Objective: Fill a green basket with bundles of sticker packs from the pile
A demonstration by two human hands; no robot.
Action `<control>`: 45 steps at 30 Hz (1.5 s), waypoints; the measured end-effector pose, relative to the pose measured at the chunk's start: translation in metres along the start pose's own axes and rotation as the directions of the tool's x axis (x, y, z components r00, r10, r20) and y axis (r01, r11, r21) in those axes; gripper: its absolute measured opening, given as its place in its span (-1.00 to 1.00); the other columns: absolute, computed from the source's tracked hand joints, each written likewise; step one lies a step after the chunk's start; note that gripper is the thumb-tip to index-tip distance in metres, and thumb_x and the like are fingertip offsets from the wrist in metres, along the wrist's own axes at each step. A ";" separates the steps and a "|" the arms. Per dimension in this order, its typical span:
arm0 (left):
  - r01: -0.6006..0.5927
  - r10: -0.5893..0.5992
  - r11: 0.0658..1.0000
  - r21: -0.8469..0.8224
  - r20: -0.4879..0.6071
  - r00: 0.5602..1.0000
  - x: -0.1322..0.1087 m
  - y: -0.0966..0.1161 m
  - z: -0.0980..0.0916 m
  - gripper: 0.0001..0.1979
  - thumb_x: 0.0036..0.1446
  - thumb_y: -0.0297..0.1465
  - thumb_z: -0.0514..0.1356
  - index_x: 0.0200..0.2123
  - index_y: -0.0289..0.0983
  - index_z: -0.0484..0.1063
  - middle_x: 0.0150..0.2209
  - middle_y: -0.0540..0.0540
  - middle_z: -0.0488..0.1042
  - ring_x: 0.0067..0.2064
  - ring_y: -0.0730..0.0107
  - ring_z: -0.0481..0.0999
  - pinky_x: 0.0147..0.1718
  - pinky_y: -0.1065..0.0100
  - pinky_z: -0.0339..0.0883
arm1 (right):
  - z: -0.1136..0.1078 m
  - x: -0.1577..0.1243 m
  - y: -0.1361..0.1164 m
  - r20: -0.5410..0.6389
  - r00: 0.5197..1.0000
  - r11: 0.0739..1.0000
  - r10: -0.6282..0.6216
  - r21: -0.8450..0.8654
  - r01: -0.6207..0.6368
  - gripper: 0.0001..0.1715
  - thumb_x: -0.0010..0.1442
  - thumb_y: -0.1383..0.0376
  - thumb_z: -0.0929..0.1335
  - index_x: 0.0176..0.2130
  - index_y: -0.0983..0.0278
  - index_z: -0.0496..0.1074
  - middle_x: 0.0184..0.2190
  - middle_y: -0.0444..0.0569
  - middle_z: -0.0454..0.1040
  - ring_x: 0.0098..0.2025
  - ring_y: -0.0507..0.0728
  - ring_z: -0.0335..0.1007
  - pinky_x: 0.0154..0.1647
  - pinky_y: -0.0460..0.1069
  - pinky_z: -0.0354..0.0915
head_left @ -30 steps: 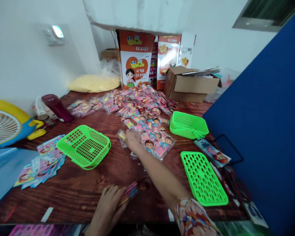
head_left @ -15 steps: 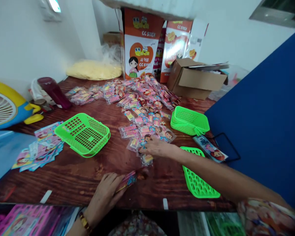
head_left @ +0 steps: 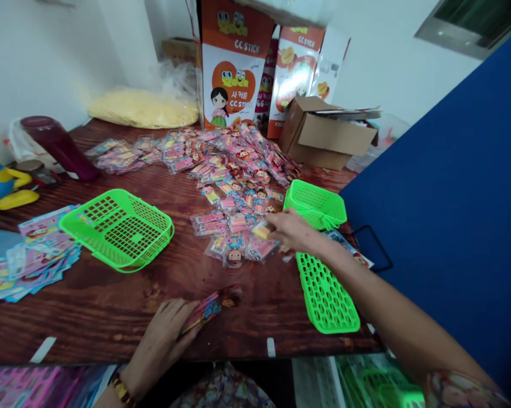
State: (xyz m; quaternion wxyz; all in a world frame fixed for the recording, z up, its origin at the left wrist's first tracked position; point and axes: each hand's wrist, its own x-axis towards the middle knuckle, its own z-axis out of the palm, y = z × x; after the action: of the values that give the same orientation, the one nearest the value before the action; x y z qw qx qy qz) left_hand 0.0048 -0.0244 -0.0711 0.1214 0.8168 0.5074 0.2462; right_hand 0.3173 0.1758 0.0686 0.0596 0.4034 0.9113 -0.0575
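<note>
My left hand (head_left: 164,331) rests near the table's front edge, closed around a small bundle of picture packets (head_left: 208,307) in clear wrap. Farther out, my right hand (head_left: 295,229) pinches a clear-wrapped packet with a yellow part (head_left: 261,229) at the right side of the loose packets. Those pink and blue packets (head_left: 238,221) spread toward a larger heap (head_left: 225,161) behind. Close to my right forearm are several stacked green baskets (head_left: 317,198) and a flat green perforated piece (head_left: 329,300).
An open green basket (head_left: 138,238) stands at left, beside fanned printed cards (head_left: 46,255). Behind are a dark red bottle (head_left: 63,150), a yellow bag (head_left: 142,107), large printed cartons (head_left: 233,68) and an open cardboard box (head_left: 332,133). A blue panel (head_left: 442,181) borders the right side.
My right hand has moved right and away from me, and a packet with a yellow part now shows in its fingers. My left hand still holds its bundle. The view has shifted.
</note>
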 end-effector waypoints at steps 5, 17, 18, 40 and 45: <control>-0.020 0.021 1.000 0.014 -0.029 0.999 0.001 -0.001 0.000 -0.68 0.28 -0.20 0.11 0.05 -0.15 0.33 -0.18 -0.10 0.51 -0.17 0.25 0.53 -0.16 0.28 0.39 | 0.022 0.004 0.036 0.164 0.983 0.995 -0.080 -0.049 0.089 -0.57 0.13 0.42 0.30 0.03 0.27 0.37 -0.13 0.04 0.50 -0.09 0.20 0.35 -0.02 0.09 0.06; 0.001 0.000 1.000 0.028 -0.064 0.998 -0.001 -0.005 0.008 -0.65 0.24 -0.19 0.16 0.06 -0.13 0.32 -0.15 -0.06 0.52 -0.15 0.28 0.52 -0.12 0.31 0.38 | 0.058 -0.030 0.019 0.152 0.987 0.998 -0.052 -0.011 0.055 -0.74 0.12 0.33 0.36 -0.14 0.30 0.37 -0.15 0.06 0.46 -0.07 0.20 0.33 0.01 0.12 0.06; 0.003 -0.001 1.000 0.020 -0.064 0.998 -0.001 -0.006 0.009 -0.66 0.24 -0.20 0.16 0.06 -0.12 0.33 -0.15 -0.06 0.52 -0.15 0.28 0.52 -0.12 0.31 0.38 | 0.052 -0.025 0.020 0.152 0.987 0.998 -0.046 0.055 0.038 -0.79 0.14 0.33 0.36 -0.17 0.29 0.36 -0.18 0.01 0.48 -0.11 0.17 0.34 -0.01 0.09 0.08; 0.034 -0.038 0.995 -0.094 -0.047 0.998 0.009 0.004 0.000 -0.70 0.24 -0.32 0.17 0.03 -0.18 0.33 -0.20 -0.05 0.50 -0.20 0.34 0.48 -0.14 0.34 0.33 | 0.046 0.041 0.006 -0.002 0.995 0.991 -0.103 -0.091 0.103 -0.75 0.15 0.28 0.35 -0.14 0.31 0.38 -0.13 0.13 0.45 -0.03 0.26 0.28 0.09 0.18 0.00; 0.080 -0.081 0.989 -0.121 0.001 0.997 0.004 0.000 0.004 -0.64 0.22 -0.32 0.19 0.08 -0.16 0.31 -0.16 -0.06 0.49 -0.16 0.30 0.45 -0.15 0.32 0.33 | 0.027 0.028 0.008 0.122 0.988 0.981 -0.097 0.178 0.075 -0.49 0.13 0.26 0.36 0.08 0.28 0.30 -0.14 0.01 0.49 -0.11 0.19 0.35 0.05 0.09 0.06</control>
State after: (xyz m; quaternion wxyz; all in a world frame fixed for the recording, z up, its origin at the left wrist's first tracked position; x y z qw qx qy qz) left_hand 0.0083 -0.0209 -0.0729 0.1792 0.7864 0.5243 0.2731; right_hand 0.3061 0.1980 0.0372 0.0814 0.3625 0.9137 -0.1649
